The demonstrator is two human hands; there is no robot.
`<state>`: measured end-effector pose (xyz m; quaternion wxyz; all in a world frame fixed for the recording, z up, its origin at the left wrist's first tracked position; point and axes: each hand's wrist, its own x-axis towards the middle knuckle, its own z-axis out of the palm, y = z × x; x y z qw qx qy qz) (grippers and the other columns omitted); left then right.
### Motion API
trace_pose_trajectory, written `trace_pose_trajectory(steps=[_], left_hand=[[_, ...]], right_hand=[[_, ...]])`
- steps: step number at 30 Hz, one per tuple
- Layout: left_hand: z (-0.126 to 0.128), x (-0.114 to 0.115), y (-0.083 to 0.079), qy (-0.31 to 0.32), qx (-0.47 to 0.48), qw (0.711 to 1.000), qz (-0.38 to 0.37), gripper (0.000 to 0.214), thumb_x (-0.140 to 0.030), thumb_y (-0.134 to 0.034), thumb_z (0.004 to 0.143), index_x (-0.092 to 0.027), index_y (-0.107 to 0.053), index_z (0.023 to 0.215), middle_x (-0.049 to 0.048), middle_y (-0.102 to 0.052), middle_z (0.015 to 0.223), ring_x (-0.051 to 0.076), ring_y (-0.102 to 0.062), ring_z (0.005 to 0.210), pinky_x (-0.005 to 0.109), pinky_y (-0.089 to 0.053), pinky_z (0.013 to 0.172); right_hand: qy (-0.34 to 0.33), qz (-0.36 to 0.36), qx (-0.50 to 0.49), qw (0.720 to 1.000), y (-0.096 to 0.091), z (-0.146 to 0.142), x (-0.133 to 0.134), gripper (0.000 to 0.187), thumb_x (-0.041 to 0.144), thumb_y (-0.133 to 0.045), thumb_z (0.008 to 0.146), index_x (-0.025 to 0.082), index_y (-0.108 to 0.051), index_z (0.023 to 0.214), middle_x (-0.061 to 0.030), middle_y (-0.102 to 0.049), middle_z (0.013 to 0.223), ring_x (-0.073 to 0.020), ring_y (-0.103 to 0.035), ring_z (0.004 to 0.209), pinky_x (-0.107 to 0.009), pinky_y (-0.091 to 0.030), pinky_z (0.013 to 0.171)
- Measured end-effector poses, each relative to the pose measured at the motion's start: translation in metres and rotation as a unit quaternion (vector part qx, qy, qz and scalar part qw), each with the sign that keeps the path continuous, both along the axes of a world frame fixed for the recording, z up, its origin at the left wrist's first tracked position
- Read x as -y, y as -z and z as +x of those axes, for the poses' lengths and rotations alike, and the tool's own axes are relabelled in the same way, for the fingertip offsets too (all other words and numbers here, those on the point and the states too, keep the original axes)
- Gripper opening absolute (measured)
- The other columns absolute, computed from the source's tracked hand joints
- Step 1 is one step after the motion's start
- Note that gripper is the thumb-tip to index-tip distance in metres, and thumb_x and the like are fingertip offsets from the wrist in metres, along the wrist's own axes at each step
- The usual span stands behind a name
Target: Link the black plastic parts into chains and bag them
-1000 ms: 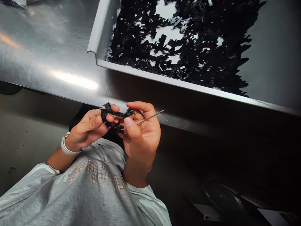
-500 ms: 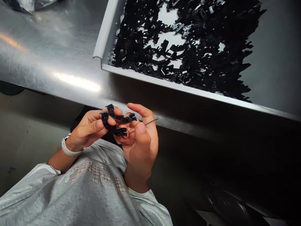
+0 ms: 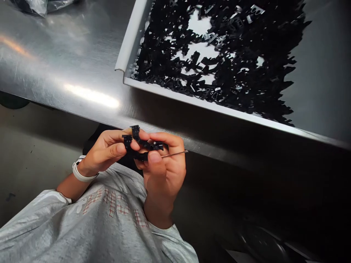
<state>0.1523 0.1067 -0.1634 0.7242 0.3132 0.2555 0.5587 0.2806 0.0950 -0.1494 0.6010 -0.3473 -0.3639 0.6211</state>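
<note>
My left hand [image 3: 102, 150] pinches curved black plastic parts [image 3: 127, 141] between thumb and fingers, above the lap. They look like two pieces lying side by side; whether they are joined is hidden. My right hand [image 3: 168, 166] closes over their right ends, its thumb pressed on the lower one and its index finger bent above the upper one. A thin metal rod [image 3: 175, 153] is also in my right hand, its tip sticking out to the right past the fingers. The rod's other end is hidden behind the thumb.
A white tray [image 3: 219, 105] with many small black plastic pieces [image 3: 236, 76] stands on the metal table [image 3: 55, 62] ahead. Clear plastic bagging [image 3: 41, 7] lies at the far left. The table edge runs just beyond my hands.
My right index finger and thumb have come down from their spread pose onto the black parts. The rod has swung to a flatter angle. The view has shifted slightly.
</note>
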Motion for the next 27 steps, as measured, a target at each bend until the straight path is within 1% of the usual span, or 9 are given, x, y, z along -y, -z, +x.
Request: trace_pose_trajectory(steps=[3, 5, 8, 11, 14, 17, 21, 24, 27], left_hand=[[-0.001, 0.001, 0.001, -0.002, -0.017, 1.000, 0.011, 0.015, -0.040, -0.075, 0.088, -0.028, -0.084, 0.089, 0.0043, -0.073, 0.094, 0.016, -0.069, 0.080, 0.033, -0.060, 0.082], [-0.001, 0.003, 0.001, -0.008, -0.036, 0.999, 0.016, 0.018, -0.042, -0.074, 0.088, -0.026, -0.083, 0.089, 0.0062, -0.074, 0.097, 0.020, -0.070, 0.084, 0.038, -0.060, 0.086], [-0.001, 0.005, 0.003, -0.038, -0.081, 0.995, 0.032, 0.024, -0.045, -0.072, 0.089, -0.024, -0.082, 0.088, 0.0082, -0.075, 0.097, 0.021, -0.070, 0.086, 0.040, -0.059, 0.089], [-0.001, 0.006, 0.006, -0.064, -0.115, 0.990, 0.054, 0.026, -0.047, -0.071, 0.089, -0.022, -0.081, 0.085, 0.0095, -0.075, 0.097, 0.023, -0.070, 0.093, 0.041, -0.056, 0.095], [-0.002, 0.007, 0.010, -0.062, -0.115, 0.989, 0.076, 0.023, -0.044, -0.071, 0.090, -0.024, -0.081, 0.091, 0.0102, -0.076, 0.101, 0.027, -0.071, 0.102, 0.043, -0.055, 0.099], [-0.004, 0.009, 0.013, -0.063, -0.105, 0.988, 0.096, 0.021, -0.041, -0.068, 0.092, -0.025, -0.081, 0.098, 0.0109, -0.077, 0.106, 0.028, -0.070, 0.109, 0.046, -0.052, 0.104], [-0.005, 0.010, 0.015, -0.074, -0.116, 0.985, 0.101, 0.024, -0.043, -0.068, 0.092, -0.023, -0.081, 0.097, 0.0128, -0.077, 0.105, 0.029, -0.070, 0.107, 0.046, -0.054, 0.100], [-0.005, 0.010, 0.016, -0.081, -0.115, 0.983, 0.121, 0.023, -0.040, -0.066, 0.093, -0.023, -0.080, 0.099, 0.0125, -0.077, 0.103, 0.028, -0.070, 0.105, 0.045, -0.055, 0.097], [-0.004, 0.009, 0.014, -0.080, -0.108, 0.981, 0.138, 0.022, -0.038, -0.064, 0.095, -0.023, -0.079, 0.101, 0.0124, -0.076, 0.102, 0.027, -0.070, 0.102, 0.042, -0.057, 0.091]], right_hand=[[0.027, 0.032, 0.053, 0.998, 0.003, -0.001, 0.002, 0.015, 0.031, -0.068, 0.096, 0.030, -0.068, 0.111, -0.0014, -0.077, 0.105, -0.0107, -0.073, 0.072, -0.023, -0.064, 0.066], [0.046, 0.048, 0.073, 0.995, 0.004, -0.001, 0.002, 0.016, 0.031, -0.068, 0.096, 0.030, -0.068, 0.112, -0.0021, -0.077, 0.105, -0.0112, -0.073, 0.073, -0.024, -0.065, 0.069], [0.054, 0.060, 0.073, 0.994, 0.005, -0.002, 0.003, 0.016, 0.030, -0.068, 0.096, 0.029, -0.068, 0.112, -0.0008, -0.076, 0.096, -0.0088, -0.069, 0.067, -0.023, -0.064, 0.070], [0.047, 0.033, 0.068, 0.996, 0.004, -0.001, 0.005, 0.015, 0.031, -0.068, 0.096, 0.030, -0.068, 0.111, 0.0015, -0.073, 0.088, -0.0082, -0.067, 0.065, -0.022, -0.062, 0.069], [0.037, -0.006, 0.057, 0.998, 0.003, 0.000, 0.007, 0.014, 0.032, -0.069, 0.096, 0.032, -0.069, 0.109, 0.0012, -0.074, 0.092, -0.0102, -0.070, 0.075, -0.023, -0.062, 0.072], [0.017, -0.011, 0.043, 0.999, 0.003, 0.000, 0.008, 0.015, 0.030, -0.068, 0.096, 0.034, -0.070, 0.110, 0.0007, -0.076, 0.098, -0.0111, -0.073, 0.081, -0.025, -0.063, 0.077], [0.003, -0.007, 0.035, 0.999, 0.004, 0.000, 0.007, 0.017, 0.027, -0.067, 0.096, 0.034, -0.070, 0.111, 0.0001, -0.077, 0.101, -0.0125, -0.074, 0.088, -0.025, -0.063, 0.077], [-0.007, -0.007, 0.039, 0.999, 0.004, 0.000, 0.006, 0.016, 0.027, -0.066, 0.097, 0.033, -0.070, 0.111, 0.0000, -0.076, 0.100, -0.0117, -0.074, 0.084, -0.025, -0.063, 0.076], [-0.006, -0.009, 0.061, 0.998, 0.003, 0.000, 0.004, 0.015, 0.032, -0.066, 0.095, 0.030, -0.068, 0.110, -0.0018, -0.074, 0.095, -0.0139, -0.072, 0.079, -0.027, -0.063, 0.071]])
